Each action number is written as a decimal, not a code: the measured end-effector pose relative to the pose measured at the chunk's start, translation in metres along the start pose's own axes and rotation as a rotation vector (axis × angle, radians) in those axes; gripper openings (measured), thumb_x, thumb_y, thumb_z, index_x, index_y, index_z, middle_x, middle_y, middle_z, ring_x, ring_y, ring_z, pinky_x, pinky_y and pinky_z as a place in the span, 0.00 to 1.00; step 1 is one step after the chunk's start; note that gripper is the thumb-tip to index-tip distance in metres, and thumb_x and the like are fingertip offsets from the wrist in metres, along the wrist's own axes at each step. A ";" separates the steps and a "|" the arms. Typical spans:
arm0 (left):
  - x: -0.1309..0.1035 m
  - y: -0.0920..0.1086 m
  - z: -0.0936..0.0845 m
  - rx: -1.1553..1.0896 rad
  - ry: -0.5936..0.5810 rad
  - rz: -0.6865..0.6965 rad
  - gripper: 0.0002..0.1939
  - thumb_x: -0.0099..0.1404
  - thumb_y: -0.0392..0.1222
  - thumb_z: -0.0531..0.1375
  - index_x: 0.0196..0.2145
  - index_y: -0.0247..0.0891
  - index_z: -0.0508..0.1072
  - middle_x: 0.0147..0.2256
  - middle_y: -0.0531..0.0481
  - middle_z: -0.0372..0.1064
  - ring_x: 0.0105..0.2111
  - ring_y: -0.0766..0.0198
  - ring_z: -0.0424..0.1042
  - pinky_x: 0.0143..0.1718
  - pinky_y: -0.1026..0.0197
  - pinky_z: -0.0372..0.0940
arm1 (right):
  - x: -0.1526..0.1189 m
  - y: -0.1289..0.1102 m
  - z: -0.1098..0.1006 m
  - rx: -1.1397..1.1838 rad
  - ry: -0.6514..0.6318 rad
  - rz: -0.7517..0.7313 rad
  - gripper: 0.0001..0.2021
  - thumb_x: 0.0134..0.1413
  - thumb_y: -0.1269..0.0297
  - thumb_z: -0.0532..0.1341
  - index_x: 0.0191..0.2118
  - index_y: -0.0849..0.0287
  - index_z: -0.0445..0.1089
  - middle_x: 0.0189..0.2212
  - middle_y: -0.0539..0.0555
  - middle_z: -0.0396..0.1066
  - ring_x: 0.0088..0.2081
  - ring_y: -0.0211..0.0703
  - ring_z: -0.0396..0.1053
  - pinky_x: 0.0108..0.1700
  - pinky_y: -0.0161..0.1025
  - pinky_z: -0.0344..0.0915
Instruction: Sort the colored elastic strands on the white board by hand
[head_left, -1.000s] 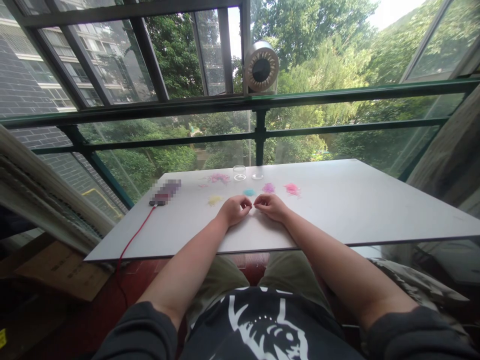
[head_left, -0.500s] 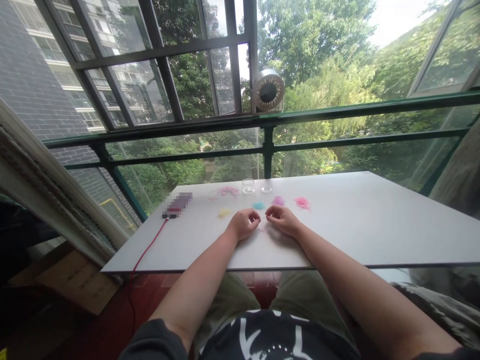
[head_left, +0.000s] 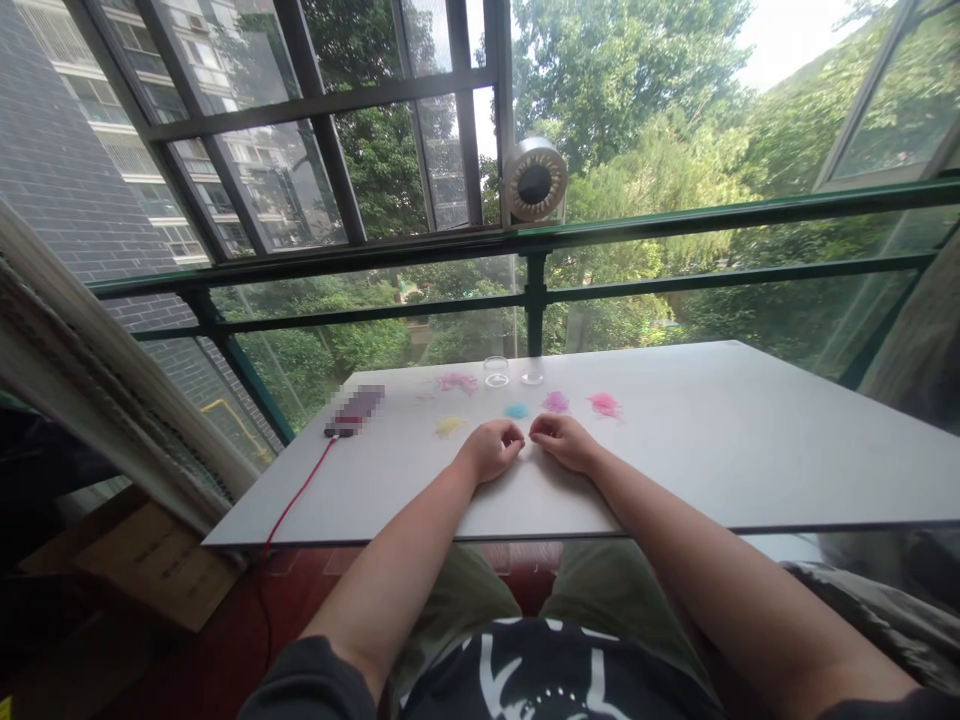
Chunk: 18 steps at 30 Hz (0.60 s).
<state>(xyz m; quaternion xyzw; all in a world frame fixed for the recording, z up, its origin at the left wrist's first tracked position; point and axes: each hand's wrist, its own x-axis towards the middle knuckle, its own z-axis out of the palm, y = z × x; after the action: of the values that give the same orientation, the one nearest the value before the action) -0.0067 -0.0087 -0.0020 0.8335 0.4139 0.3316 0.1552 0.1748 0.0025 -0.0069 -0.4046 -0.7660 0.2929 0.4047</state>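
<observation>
My left hand [head_left: 495, 450] and my right hand [head_left: 561, 441] rest low over the white table [head_left: 675, 450], fingertips almost meeting. Both are closed in a pinch; whatever lies between the fingers is too small to make out. Just beyond them is a small turquoise pile [head_left: 517, 411], with a purple pile [head_left: 556, 402] to its right. A pink-red pile [head_left: 604, 405] lies farther right. Left of my left hand spreads a yellow pile [head_left: 449, 427]. At the back is a mixed pink and purple pile [head_left: 456, 382]. The piles look like fine thin strands or small bits.
A clear round container [head_left: 496, 374] and a clear shallow dish or lid [head_left: 532, 379] stand near the table's back edge. On the left lies a blurred dark device [head_left: 358, 408] with a red cable [head_left: 300, 490] running off the front edge. Behind the table runs a green railing [head_left: 375, 323].
My fingertips have drawn slightly closer together, the left hand shifting a little to the right. The piles and containers have stayed where they were.
</observation>
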 end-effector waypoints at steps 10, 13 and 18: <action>0.001 -0.001 -0.002 -0.036 0.005 -0.033 0.06 0.56 0.39 0.55 0.30 0.35 0.70 0.28 0.50 0.70 0.27 0.68 0.67 0.30 0.66 0.62 | 0.002 0.005 -0.002 0.039 0.089 0.040 0.05 0.43 0.65 0.56 0.26 0.61 0.66 0.21 0.48 0.65 0.25 0.35 0.60 0.30 0.34 0.57; 0.001 -0.001 -0.002 -0.053 0.014 -0.026 0.07 0.57 0.39 0.55 0.30 0.35 0.70 0.27 0.50 0.70 0.27 0.68 0.67 0.30 0.66 0.62 | 0.003 0.007 -0.003 0.051 0.110 0.060 0.05 0.43 0.64 0.56 0.26 0.60 0.65 0.21 0.48 0.64 0.24 0.35 0.60 0.30 0.34 0.57; 0.001 -0.001 -0.002 -0.062 0.023 -0.036 0.07 0.56 0.40 0.55 0.30 0.34 0.70 0.27 0.50 0.70 0.27 0.68 0.66 0.31 0.66 0.62 | 0.004 0.008 -0.003 0.084 0.143 0.095 0.05 0.43 0.64 0.56 0.26 0.61 0.64 0.20 0.47 0.63 0.23 0.35 0.59 0.29 0.34 0.57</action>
<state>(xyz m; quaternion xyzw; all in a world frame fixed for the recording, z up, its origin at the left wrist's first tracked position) -0.0085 -0.0071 -0.0004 0.8167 0.4204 0.3509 0.1820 0.1793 0.0100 -0.0102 -0.4430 -0.7021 0.3139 0.4607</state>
